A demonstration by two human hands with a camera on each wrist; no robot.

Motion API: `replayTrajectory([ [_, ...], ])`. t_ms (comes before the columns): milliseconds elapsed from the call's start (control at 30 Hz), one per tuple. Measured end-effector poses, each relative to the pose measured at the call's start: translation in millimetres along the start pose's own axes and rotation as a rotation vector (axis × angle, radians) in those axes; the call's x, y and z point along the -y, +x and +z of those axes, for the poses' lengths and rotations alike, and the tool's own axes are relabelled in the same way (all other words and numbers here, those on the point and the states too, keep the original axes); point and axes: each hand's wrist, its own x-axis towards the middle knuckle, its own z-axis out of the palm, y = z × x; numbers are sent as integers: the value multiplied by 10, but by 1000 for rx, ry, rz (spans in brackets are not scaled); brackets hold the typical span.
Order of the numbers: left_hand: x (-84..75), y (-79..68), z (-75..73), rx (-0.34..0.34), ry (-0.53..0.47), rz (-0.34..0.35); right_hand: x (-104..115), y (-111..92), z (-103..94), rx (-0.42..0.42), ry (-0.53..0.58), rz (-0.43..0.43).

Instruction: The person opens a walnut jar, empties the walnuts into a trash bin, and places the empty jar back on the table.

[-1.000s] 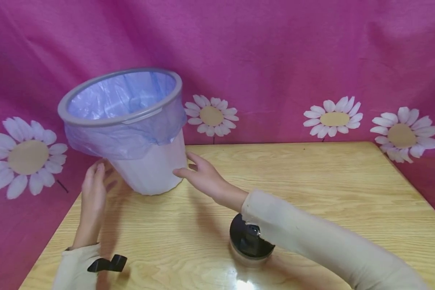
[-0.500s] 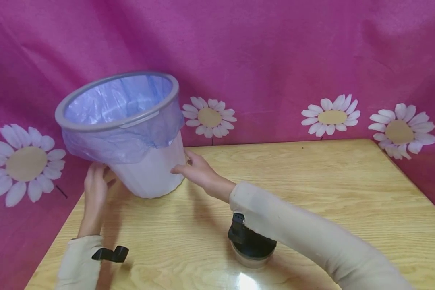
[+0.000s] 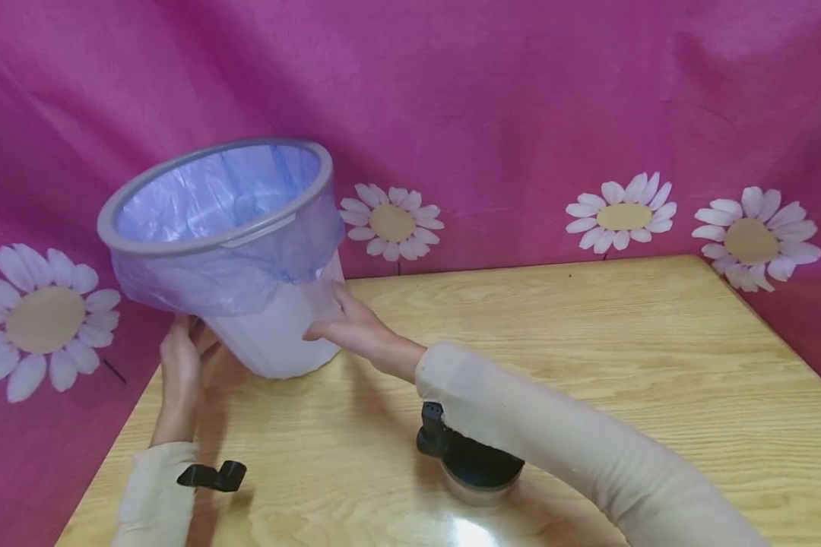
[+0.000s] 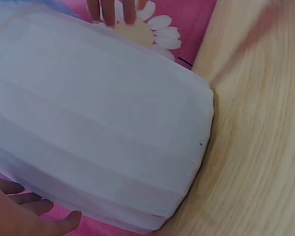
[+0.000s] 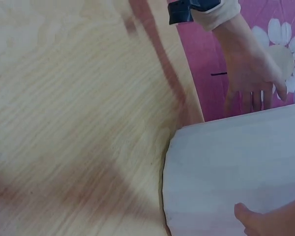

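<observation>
White bin (image 3: 267, 346), standing at the far left part of the table (image 3: 520, 327), between both hands. Touching the right wall of it with right hand (image 3: 356, 330), laying the thumb straight on the near face and placing the other fingers, also straight, along the side; not curling round it, as far as visible. Holding left hand (image 3: 180, 361) just beside the opposite wall, with fingers relaxed and extending behind the bin; not showing clearly if touching. Lying leftward from right hand and rightward from left hand, and appearing nearer to right hand because of the plain contact. Running with the long axis upward from the base, leaning leftward in the head view; not telling surely if truly tilting. Carrying on top a grey rim (image 3: 325, 163) and a bluish liner (image 3: 198, 281) folding outside. Farther out, seeing a black-lidded container (image 3: 479, 467), partly hidden by right sleeve (image 3: 554, 433), and behind, a magenta curtain (image 3: 492, 76) with daisies (image 3: 392, 222).
</observation>
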Motion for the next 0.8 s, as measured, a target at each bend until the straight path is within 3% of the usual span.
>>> replayTrajectory([
  [200, -23, 50, 27, 19, -89, 1, 19, 63, -55, -7, -8, -26],
  [400, 5, 83, 15, 18, -96, -24, -9, 153, -87, 12, 13, -80],
  [800, 26, 113, 52, -9, -71, -4, 35, 231, -62, 44, 54, 23],
])
